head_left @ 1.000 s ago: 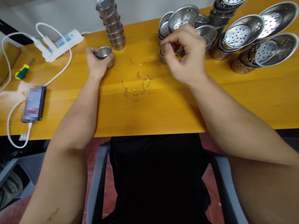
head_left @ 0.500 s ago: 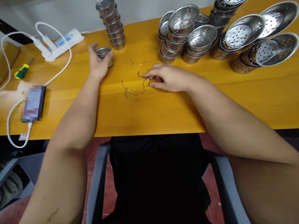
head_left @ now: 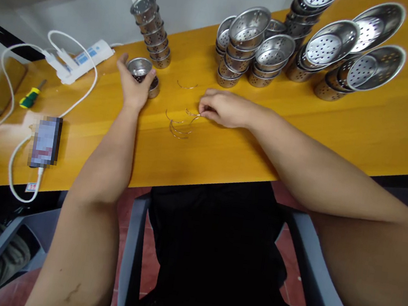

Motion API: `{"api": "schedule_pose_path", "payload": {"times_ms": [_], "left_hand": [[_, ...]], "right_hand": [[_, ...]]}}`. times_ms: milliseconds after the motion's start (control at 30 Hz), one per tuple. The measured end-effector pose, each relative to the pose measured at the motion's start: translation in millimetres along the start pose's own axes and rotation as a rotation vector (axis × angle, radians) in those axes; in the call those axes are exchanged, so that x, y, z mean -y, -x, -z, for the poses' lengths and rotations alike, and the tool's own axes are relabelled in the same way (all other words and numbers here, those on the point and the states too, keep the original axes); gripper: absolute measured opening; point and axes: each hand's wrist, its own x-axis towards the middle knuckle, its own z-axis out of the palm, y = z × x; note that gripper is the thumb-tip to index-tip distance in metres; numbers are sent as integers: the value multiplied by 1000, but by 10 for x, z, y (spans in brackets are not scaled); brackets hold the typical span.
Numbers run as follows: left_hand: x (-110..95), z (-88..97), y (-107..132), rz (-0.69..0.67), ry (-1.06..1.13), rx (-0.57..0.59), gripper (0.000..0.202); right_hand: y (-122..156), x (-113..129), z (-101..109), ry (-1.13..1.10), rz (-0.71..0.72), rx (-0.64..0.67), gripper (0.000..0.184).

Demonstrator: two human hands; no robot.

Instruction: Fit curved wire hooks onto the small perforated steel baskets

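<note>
On the left, my left hand (head_left: pixel 136 85) is around a small perforated metal cup (head_left: pixel 139 66), thumb at its near right side and fingers at its left. Another cup (head_left: pixel 154 88) shows just below it, partly hidden by the thumb; I cannot tell whether the two are nested. My right hand (head_left: pixel 220 107) is closed in a pinch on one end of a thin curved wire (head_left: pixel 194 116). Several similar wires (head_left: pixel 179 130) lie loosely on the table left of it, and a single wire (head_left: pixel 186 87) lies farther back.
A tall stack of perforated cups (head_left: pixel 156 35) stands behind my left hand. More stacks (head_left: pixel 246 42) and wider perforated bowls (head_left: pixel 377 68) stand at the back right. A power strip (head_left: pixel 88 60), a screwdriver (head_left: pixel 32 94) and a cabled phone (head_left: pixel 45 142) lie left; another person's arm is beside them.
My right fingers have closed on a wire and drawn back slightly toward me, turning it. At my left hand the cup has shifted, showing more of its inside and the second cup.
</note>
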Motion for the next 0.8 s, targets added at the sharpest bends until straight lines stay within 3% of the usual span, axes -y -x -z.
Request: {"api": "schedule_pose_path", "payload": {"times_ms": [100, 300, 400, 533, 800], "left_hand": [[-121, -20, 46, 5, -46, -146, 115], [97, -266, 62, -174, 16, -345, 139], [63, -480, 81, -204, 35, -265, 137], [-178, -687, 163, -71, 166, -145, 131], [-579, -780, 465, 88, 516, 271, 105]], "right_hand": [[4, -6, -9, -3, 11, -22, 10], [-9, -65, -31, -37, -16, -192, 15], [-7, -102, -7, -58, -57, -298, 24], [8, -95, 33, -113, -87, -438, 31], [-19, -42, 35, -297, -177, -632, 56]]}}
